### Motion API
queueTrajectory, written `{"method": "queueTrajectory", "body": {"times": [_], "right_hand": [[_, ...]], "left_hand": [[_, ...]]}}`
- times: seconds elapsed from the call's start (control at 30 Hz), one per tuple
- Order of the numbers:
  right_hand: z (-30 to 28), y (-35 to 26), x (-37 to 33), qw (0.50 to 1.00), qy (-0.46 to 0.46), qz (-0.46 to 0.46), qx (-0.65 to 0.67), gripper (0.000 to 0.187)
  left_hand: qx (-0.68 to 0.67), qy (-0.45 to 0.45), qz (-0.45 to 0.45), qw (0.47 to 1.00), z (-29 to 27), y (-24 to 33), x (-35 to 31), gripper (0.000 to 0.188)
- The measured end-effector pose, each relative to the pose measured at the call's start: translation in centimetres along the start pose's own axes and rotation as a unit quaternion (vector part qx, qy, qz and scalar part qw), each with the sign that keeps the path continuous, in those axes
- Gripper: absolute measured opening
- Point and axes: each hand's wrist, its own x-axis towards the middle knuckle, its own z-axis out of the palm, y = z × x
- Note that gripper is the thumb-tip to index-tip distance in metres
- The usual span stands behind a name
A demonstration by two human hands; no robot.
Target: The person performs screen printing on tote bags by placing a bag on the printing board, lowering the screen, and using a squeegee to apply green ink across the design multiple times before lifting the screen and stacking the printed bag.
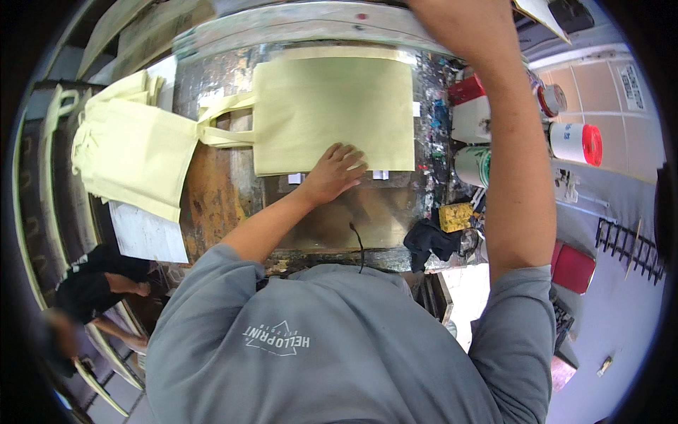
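Note:
A pale yellow cloth tote bag (332,113) lies flat on the paint-stained table (212,184), its two handles (229,121) stretched out to the left. My left hand (335,173) rests on the bag's near edge, fingers spread and holding nothing. At the top, my right hand (462,25) reaches to the end of a long whitish, paint-marked frame bar (304,25). The picture's edge cuts off its fingers, so its grip is hidden. More pale yellow tote bags (138,148) lie in a pile at the left.
On the right stand paint tubs, among them a white one with a red lid (575,143). A yellow sponge (455,217) and a dark cloth (429,242) lie at the near right corner. At lower left, another person (92,286) is by the racks (46,212).

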Motion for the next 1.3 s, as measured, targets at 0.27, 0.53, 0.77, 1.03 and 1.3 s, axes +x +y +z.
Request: {"method": "queueTrajectory", "body": {"times": [0.27, 0.53, 0.77, 1.03, 1.3], "right_hand": [[1.4, -0.7, -0.7, 0.99, 0.127, -0.042, 0.032, 0.058], [1.8, 1.1, -0.7, 0.995, 0.078, -0.047, 0.038, 0.056], [1.9, 1.1, -0.3, 0.991, 0.114, -0.07, 0.016, 0.056], [2.1, 1.4, -0.8, 0.976, 0.162, -0.134, -0.059, 0.064], [1.3, 1.9, -0.7, 0.987, 0.119, -0.102, 0.031, 0.061]], "left_hand": [[0.05, -0.018, -0.021, 0.998, 2.6, -0.8, 0.3, 0.041], [0.116, -0.014, -0.152, 0.981, -1.1, 0.4, -2.0, 0.061], [0.1, -0.049, -0.17, 0.979, -2.5, 0.7, -3.5, 0.066], [0.141, 0.07, -0.506, 0.848, -7.0, -12.1, -3.0, 0.074], [0.143, -0.023, -0.502, 0.853, -6.5, -16.0, -3.9, 0.073]]}}
